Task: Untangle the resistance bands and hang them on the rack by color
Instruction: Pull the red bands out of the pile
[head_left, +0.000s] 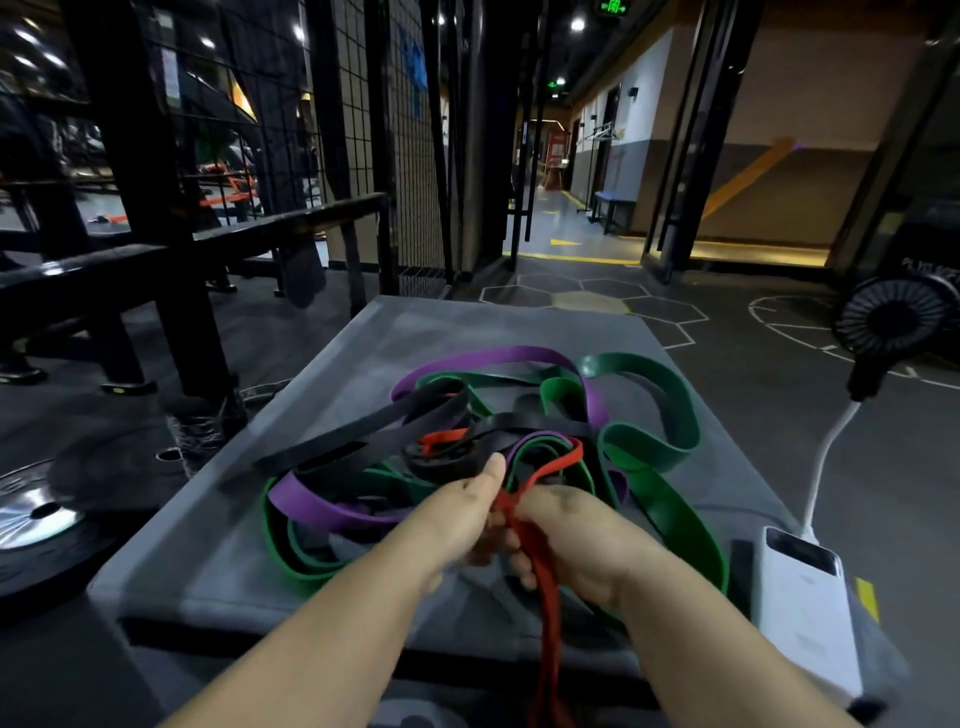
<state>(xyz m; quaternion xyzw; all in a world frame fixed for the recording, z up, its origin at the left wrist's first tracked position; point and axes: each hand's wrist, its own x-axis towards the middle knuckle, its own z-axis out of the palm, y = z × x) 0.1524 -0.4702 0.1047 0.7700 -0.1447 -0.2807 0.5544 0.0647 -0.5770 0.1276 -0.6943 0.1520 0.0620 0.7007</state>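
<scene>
Hanging off the near edge of the grey pad (363, 353), the red band (548, 597) runs almost straight away from the person and up between both hands. The left hand (457, 519) and right hand (576, 530) meet over the pad's near half, each closed tightly round it. Past the grip it bends right and dives into the heap at mid-pad, among a black band (363, 436), a purple band (322, 501) and a green band (654, 415). Freeing it likely means drawing it back along its length, toward the person; both hands are equally near.
</scene>
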